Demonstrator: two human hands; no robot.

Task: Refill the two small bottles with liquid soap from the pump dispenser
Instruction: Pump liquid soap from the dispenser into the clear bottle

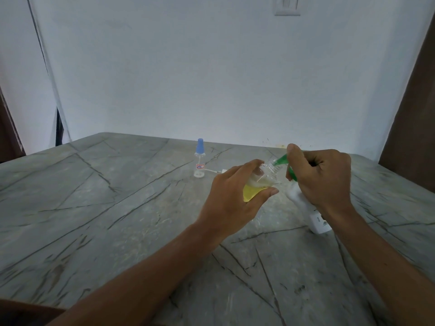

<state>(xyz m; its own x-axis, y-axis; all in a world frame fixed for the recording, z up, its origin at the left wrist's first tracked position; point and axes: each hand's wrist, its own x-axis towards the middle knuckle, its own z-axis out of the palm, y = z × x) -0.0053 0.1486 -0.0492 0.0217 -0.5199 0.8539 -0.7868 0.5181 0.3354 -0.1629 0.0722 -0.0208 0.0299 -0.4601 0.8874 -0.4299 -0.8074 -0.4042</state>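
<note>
- The left hand (231, 196) wraps the tilted small bottle (259, 182), part-filled with yellow soap, mouth at the green nozzle (280, 160).
- At 3 o'clock, the right hand (322, 177) grips the pump dispenser (303, 205) by its head.
- Filling is under way; the next pumps call for keeping the mouth aligned.
- The blue-capped bottle (200, 161) waits at 11 o'clock.

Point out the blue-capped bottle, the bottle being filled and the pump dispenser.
Clear bottle with blue spray cap (200, 145): head view, cap.
Clear bottle of yellow liquid (253, 192): head view, yellow part.
White pump dispenser with green nozzle (301, 203): head view, white body.
</note>
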